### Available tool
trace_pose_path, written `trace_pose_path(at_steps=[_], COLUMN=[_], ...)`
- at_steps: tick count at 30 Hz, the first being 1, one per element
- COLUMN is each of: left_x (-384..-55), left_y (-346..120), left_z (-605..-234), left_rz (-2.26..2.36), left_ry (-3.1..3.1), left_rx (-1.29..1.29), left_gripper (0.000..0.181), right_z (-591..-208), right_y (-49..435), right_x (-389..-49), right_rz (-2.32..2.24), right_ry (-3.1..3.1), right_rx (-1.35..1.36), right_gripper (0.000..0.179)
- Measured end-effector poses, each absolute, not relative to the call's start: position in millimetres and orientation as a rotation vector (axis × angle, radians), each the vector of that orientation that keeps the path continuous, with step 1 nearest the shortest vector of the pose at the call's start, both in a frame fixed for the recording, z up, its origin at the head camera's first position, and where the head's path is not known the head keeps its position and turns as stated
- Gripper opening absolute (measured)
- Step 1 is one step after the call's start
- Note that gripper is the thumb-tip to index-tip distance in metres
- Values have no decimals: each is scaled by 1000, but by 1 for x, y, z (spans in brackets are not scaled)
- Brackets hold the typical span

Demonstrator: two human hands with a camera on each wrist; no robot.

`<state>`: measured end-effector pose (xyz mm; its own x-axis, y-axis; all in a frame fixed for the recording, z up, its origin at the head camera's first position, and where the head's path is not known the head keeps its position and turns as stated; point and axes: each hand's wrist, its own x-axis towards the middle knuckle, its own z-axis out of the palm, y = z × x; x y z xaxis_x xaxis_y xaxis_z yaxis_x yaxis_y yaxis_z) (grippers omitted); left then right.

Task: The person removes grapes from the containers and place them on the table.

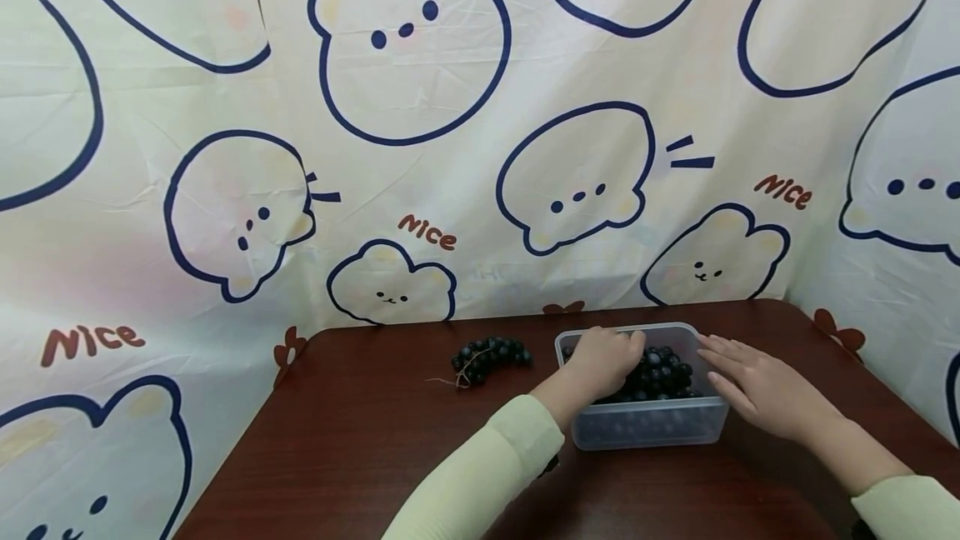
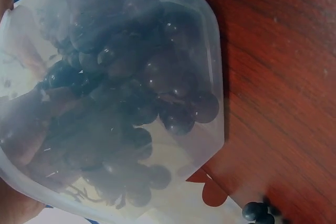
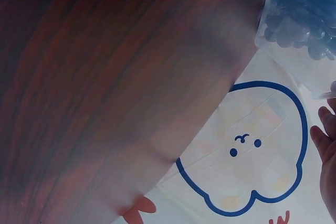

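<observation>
A translucent plastic box (image 1: 649, 427) stands on the table, holding many dark grapes (image 1: 660, 377). My left hand (image 1: 606, 357) reaches over its left side, wrist above the near rim and fingers curled down among the grapes; the fingertips are hidden in the head view. Through the cloudy wall in the left wrist view, the blurred fingers lie at the left, against the grapes (image 2: 173, 74). At the box's right end, my right hand (image 1: 768, 386) has its fingers extended, fingertips right at the rim. Its fingers (image 3: 328, 124) show at the right wrist view's edge.
Left of the box, a bunch of dark grapes (image 1: 491, 357) with a thin brown stem lies on the dark red wooden table (image 1: 360, 440). A pale cloth (image 1: 465, 182) printed with blue-outlined animal faces hangs behind the table's far edge and along the sides.
</observation>
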<state>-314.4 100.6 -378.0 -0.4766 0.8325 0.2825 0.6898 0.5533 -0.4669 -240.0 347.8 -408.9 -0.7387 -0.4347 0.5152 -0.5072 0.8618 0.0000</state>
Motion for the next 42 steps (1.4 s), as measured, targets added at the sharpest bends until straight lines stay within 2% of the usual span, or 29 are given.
trace_pose_path(at_steps=[8, 14, 24, 34, 39, 42], left_x=[-312, -311, -309, -313, -313, -309], left_y=[101, 102, 101, 97, 96, 93], left_z=[-380, -382, -381, -381, -378, -371], left_rz=[421, 383, 365, 326, 282, 306], left_ry=[-2134, -1926, -1817, -1772, -1662, -1609], left_rx=[-1194, -1171, -1149, -1178, -1193, -1185], left_gripper=[13, 6, 6, 16, 36, 39], right_z=[-408, -409, -409, -407, -406, -406], right_y=[348, 348, 348, 347, 346, 346], right_x=[-239, -239, -239, -238, -238, -238], right_rz=[202, 201, 198, 203, 201, 196], right_ry=[-2532, -2518, -2536, -2546, -2545, -2542], right_rx=[685, 689, 664, 659, 660, 655], right_gripper=[41, 42, 42, 41, 39, 39])
